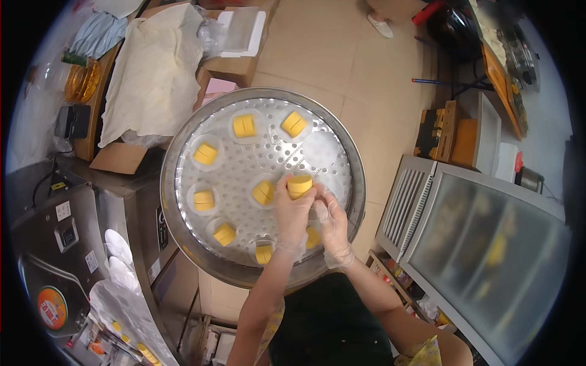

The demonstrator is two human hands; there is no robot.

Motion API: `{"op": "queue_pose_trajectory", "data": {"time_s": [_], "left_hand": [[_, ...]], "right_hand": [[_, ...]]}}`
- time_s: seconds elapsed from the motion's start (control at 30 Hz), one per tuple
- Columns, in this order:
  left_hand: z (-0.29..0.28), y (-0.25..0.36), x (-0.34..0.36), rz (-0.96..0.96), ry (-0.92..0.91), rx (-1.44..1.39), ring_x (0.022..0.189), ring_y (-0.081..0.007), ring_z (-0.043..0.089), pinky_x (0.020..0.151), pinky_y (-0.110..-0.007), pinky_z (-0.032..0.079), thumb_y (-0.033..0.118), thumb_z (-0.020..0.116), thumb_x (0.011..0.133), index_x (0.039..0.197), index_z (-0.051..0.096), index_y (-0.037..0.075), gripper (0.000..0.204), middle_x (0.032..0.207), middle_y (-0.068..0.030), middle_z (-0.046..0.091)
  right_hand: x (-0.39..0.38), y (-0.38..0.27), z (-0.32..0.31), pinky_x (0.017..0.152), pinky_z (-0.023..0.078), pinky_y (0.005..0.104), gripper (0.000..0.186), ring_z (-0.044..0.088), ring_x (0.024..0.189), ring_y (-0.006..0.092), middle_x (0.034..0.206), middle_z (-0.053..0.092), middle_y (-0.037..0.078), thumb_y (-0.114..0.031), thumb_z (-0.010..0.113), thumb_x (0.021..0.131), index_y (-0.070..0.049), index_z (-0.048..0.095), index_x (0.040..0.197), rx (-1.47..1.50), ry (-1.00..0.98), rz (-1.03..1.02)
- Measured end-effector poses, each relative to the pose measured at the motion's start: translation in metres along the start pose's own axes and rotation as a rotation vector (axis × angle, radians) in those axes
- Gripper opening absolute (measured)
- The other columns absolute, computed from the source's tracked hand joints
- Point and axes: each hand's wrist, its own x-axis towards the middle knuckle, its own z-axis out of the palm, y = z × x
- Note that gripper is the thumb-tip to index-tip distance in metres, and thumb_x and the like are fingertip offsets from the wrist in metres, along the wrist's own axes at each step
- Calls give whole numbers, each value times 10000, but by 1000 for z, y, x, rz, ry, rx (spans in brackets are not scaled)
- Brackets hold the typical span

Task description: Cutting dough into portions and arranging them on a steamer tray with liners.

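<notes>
My left hand, in a clear plastic glove, grips a yellow dough piece from its left and near sides. Close against it on the right is my right hand, also gloved, its curled fingers meeting the piece's near right side. Both hands are over a round perforated metal steamer tray. Several similar grooved pieces, such as one yellow dough piece at the far side, rest on round white paper liners. Another yellow dough piece lies just left of my left hand. My right hand partly covers one at the near right.
A raised metal rim surrounds the tray. White cloth covers a surface at the far left, near an oil bottle. To the right stands a glass-topped cabinet. Another person's foot shows on the tiled floor.
</notes>
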Motion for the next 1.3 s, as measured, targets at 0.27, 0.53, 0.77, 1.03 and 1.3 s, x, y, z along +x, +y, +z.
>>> {"op": "queue_pose_trajectory", "data": {"time_s": [0.27,0.53,0.77,1.03,1.3], "left_hand": [[53,-32,43,32,-97,-271,1154,-193,552,995,-293,426,-31,428,881,1322,461,-96,447,1219,-152,586],[72,-40,69,85,-54,-252,1175,-203,541,1000,-303,424,-86,379,825,1326,488,-57,513,1266,-135,564],[40,-27,36,80,97,-50,1264,-225,462,1035,-318,399,-78,385,872,1372,443,-39,505,1313,-147,512],[3,-36,-23,118,85,-184,1209,-205,509,1050,-328,411,-117,429,863,1319,490,-7,474,1313,-127,523],[-14,-49,-42,116,119,-243,1167,-195,547,1038,-320,422,-157,403,842,1303,509,-3,498,1301,-119,542]], "right_hand": [[69,25,-27,1066,360,402,516,498,1249,372,1344,515,262,-290,427,994,61,457,1372,-291,158,-118],[108,35,-28,1055,360,448,467,474,1210,415,1282,536,272,-171,391,951,44,484,1355,-449,219,-149],[107,11,-5,991,417,446,468,516,1113,389,1207,557,222,-74,588,870,28,516,1321,-760,317,-396],[183,3,45,933,445,436,666,540,1058,342,1113,584,170,-200,817,684,30,534,1241,-1088,222,-546],[185,10,55,882,471,445,556,584,950,370,1009,604,189,-166,789,697,37,571,1166,-1111,174,-637]]}}
